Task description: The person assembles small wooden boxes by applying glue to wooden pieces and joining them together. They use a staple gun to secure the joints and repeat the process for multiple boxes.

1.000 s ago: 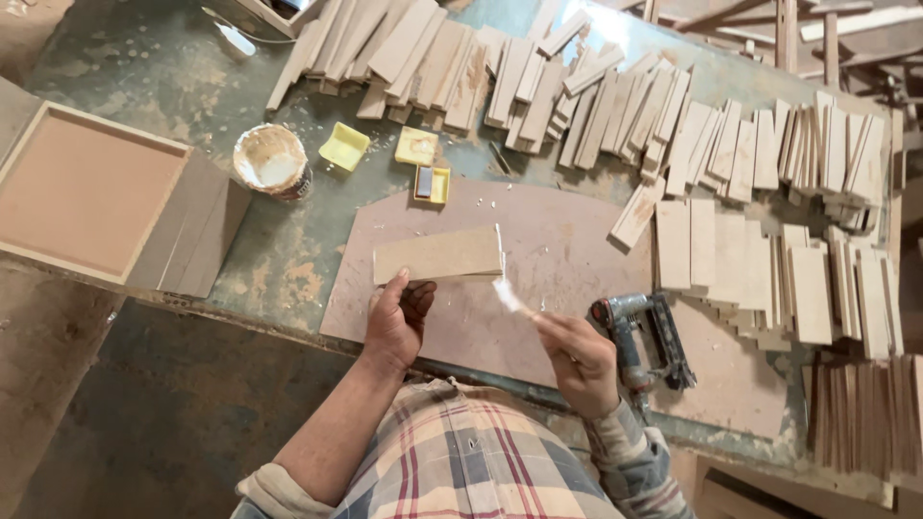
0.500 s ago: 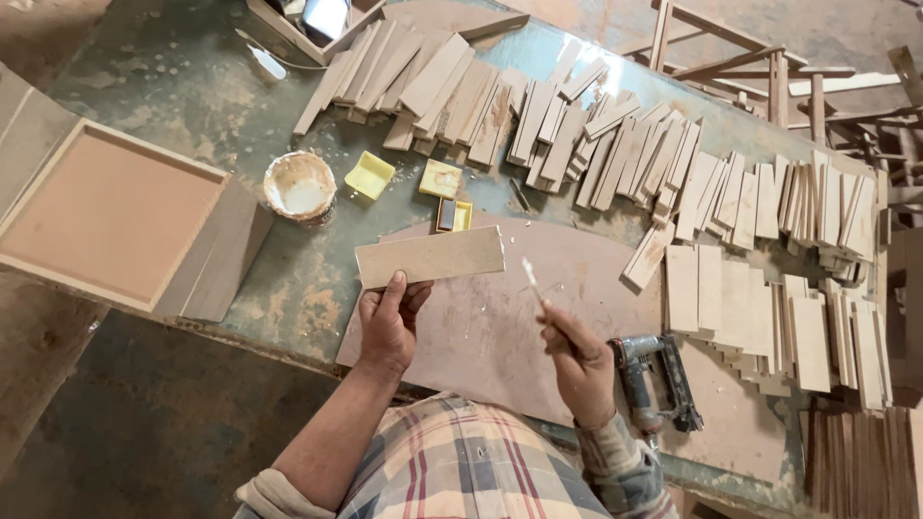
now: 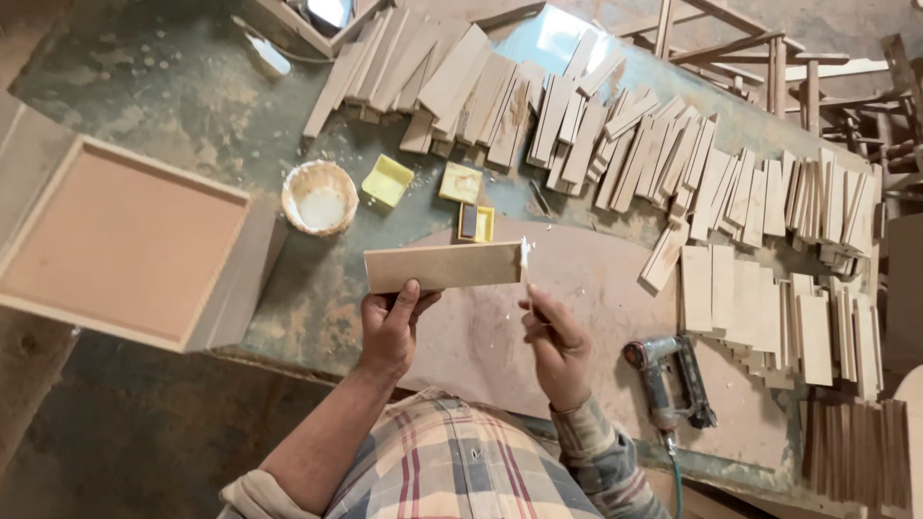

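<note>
Step in hand looks like glue application on a board end.

Left hand [image 3: 389, 327] grips a flat rectangular wooden board [image 3: 442, 266] from below, thumb up on its near face, and holds it level above the near-middle of the worktop [image 3: 173, 106]. Right hand [image 3: 556, 341] is closed around a thin stick [image 3: 525, 269], whose white-coated tip touches the board's right end. Judging by the white on it, that end is being coated.

Surroundings:
- Round bowl of white glue [image 3: 320, 197] toward the left of the worktop, just beside a shallow square tray [image 3: 125, 240] that overhangs the left edge.
- Small yellow boxes [image 3: 387, 181] between the bowl and the board.
- Row of cut wooden slats [image 3: 596, 135] along the far edge, with more stacks running down the right edge.
- Pneumatic nailer [image 3: 668, 380] near the near-right corner, apart from both hands, lying on a reddish backing sheet [image 3: 596, 288].

Next move calls for:
- Left-hand grip steady, board end kept facing the stick.
- Even spread across the full end face; whether coverage is complete cannot be told from this view.
- If the stick runs dry, a reach across to the bowl, well apart from the right hand.
- Wet end kept off the sheet and clothing.
</note>
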